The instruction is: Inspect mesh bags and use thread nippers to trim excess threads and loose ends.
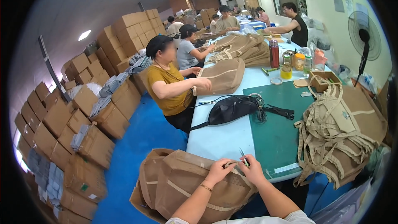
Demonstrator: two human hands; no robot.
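While the right hand (252, 170) grasps slim, pointed grey metal snips (243, 155), the left hand (219, 171) pinches the far edge of a brown mesh fabric bag (182, 179), which spreads nearer and leftward beneath the grip.

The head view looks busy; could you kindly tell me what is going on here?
The person's left hand holds part of a brown bag at the near edge of the table, while the right hand holds a small pointed tool, partly green. Farther along, a co-worker in a mustard top handles another bag, and a pile of strapped bags lies at the right.
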